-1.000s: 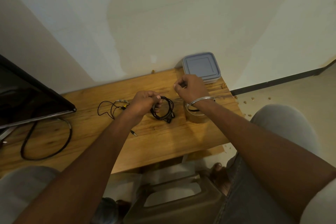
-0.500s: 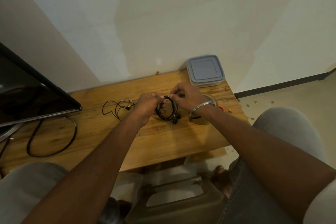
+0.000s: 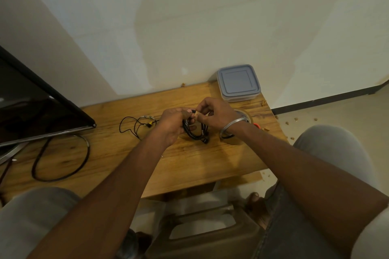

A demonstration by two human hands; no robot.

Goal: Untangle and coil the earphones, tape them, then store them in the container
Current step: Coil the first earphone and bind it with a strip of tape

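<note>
A black coil of earphones (image 3: 196, 133) hangs just above the wooden table (image 3: 189, 160). My left hand (image 3: 172, 125) grips the coil's left side. My right hand (image 3: 212, 112) pinches a small pale piece of tape (image 3: 196, 113) against the top of the coil, fingertips meeting those of the left hand. A brown tape roll (image 3: 244, 114) lies on the table partly under my right wrist. The grey lidded container (image 3: 239, 82) stands shut at the table's back right corner. A second, loose earphone cable (image 3: 136, 125) lies tangled to the left.
A dark monitor (image 3: 35, 107) stands at the left with a thick black cable loop (image 3: 61, 160) on the table before it. A small orange object (image 3: 256, 125) lies by the tape roll. Crumbs lie scattered on the floor at right. A brown jerrycan (image 3: 206, 235) sits below the table.
My right hand has moved left from above the tape roll to the coil and now presses a bit of tape onto it. The left hand kept holding the coil.
</note>
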